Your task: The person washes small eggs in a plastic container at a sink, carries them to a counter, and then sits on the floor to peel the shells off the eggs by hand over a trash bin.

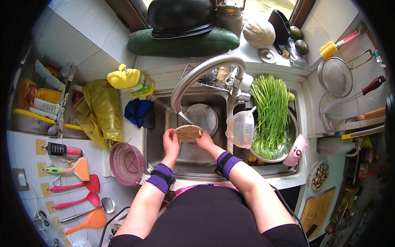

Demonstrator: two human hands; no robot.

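Note:
Between my two hands is a small round tan disc, held by its edges over the left basin. My left hand grips its left edge, and my right hand grips the right. Its surface has small marks that I cannot make out clearly. A stream of water from the curved metal faucet falls onto the disc's far side. Below and beyond the disc, a round grey metal piece sits on the floor of the stainless steel sink.
Right of the basin stand a clear plastic strainer cup and a bowl heaped with long green chives. At left are a pink colander, a blue cloth and a yellow detergent jug. A large green gourd lies behind the faucet.

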